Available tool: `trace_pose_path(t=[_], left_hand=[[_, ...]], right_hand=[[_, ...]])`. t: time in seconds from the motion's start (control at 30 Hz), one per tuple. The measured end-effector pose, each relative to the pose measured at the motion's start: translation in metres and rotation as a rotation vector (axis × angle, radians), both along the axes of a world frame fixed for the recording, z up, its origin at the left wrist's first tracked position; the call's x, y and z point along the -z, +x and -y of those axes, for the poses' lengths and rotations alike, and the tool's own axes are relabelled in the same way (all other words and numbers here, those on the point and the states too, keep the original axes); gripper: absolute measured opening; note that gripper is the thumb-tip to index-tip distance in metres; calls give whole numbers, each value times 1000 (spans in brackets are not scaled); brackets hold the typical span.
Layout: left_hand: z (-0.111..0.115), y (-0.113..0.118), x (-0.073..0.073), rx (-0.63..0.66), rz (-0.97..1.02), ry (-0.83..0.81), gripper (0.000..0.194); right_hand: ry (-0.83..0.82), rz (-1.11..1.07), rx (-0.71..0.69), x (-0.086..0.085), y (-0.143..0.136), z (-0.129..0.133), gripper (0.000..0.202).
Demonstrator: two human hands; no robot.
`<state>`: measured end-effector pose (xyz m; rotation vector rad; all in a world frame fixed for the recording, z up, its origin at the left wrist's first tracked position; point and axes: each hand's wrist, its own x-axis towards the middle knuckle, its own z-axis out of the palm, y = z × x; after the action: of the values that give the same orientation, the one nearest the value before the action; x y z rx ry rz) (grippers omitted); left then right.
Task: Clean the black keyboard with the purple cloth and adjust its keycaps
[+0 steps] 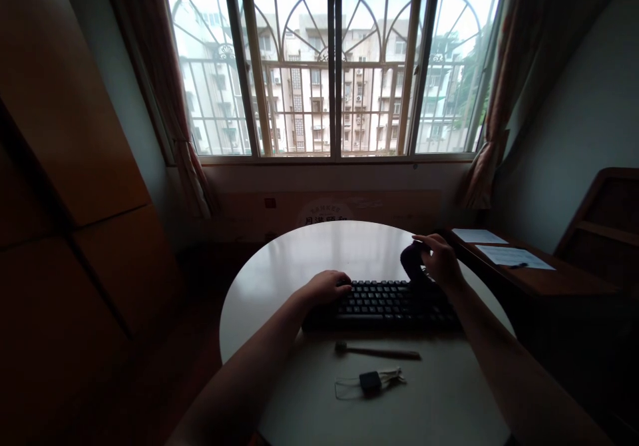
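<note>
Hands apart: dark item [411, 261] was gripped by right hand [442, 263], keyboard [372, 301] touched by left hand [324, 288], closure unclear. Under uneven push, keyboard could have been skewed.

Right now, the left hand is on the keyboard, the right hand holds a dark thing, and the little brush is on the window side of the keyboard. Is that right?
Not quite: the head view shows the little brush on the near side of the keyboard. The left hand is on the keyboard, and the right hand holds a dark thing.
</note>
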<state>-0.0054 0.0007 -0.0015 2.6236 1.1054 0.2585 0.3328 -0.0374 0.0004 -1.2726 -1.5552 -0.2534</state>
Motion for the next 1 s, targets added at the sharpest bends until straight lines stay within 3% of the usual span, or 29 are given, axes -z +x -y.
trace_pose_path(t=[0.2,0.43,0.57,0.67,0.77,0.87,1.0], left_hand=[[-1,-1,1,14,2,2,35],[0,0,0,7,0,0,37],[0,-1,0,3,6,-6,37],[0,-2,1,2,10,-6,36],[0,-2,1,3,6,1,36],[0,-1,1,3,-1,-1,37],[-1,0,1,2,-4,4,36]], right_hand=[[64,-127,-45,-1,6,4,23],[93,-509,-9,0,11,2,18],[150,-760,-245,-7,20,7,19],[135,-790,-367,-16,29,20,30],[107,-837,-607,-19,42,35,32],[-29,-872,-682,-11,59,45,32],[-507,-742,-763,5,73,54,44]])
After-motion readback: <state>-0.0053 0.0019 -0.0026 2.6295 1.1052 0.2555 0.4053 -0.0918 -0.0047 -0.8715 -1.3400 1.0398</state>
